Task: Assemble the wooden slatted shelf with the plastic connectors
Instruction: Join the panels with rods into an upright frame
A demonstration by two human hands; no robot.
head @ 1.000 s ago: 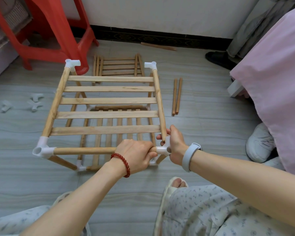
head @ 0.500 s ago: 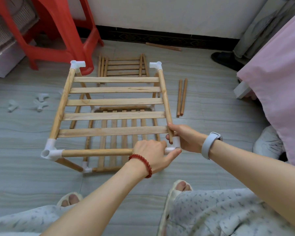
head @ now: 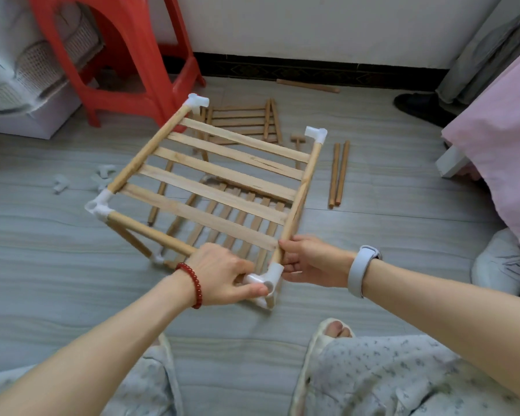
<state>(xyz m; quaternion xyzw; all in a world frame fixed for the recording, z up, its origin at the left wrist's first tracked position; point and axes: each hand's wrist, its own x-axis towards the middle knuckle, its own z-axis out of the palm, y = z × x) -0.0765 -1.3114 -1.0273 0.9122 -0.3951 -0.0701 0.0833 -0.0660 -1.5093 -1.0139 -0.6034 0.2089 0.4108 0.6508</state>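
So, one slatted shelf frame (head: 222, 175) sits tilted over the grey floor (head: 57, 265), top panel with five flat slats between two round side rails, four white corner connectors on top. Left hand (head: 222, 273) curls round the near front dowel right at the near-right connector (head: 267, 279), thumb on the plastic. Right hand (head: 309, 259) pinches the lower end of the right side rail (head: 302, 193) just above that same connector. Second slatted panel (head: 237, 223) lies under the frame, lower connectors partly hidden, two visible. Third slatted panel (head: 243, 121) lies flat on the floor behind, near the red plastic stool (head: 126, 55). Two loose dowels (head: 338, 174) lie side by side right of the frame, one more dowel (head: 308, 85) by the wall. Three loose white connectors (head: 99, 177) on the floor at left, blurred. Red bead bracelet (head: 191, 285) on left wrist, pale wristband (head: 362, 270) on right.
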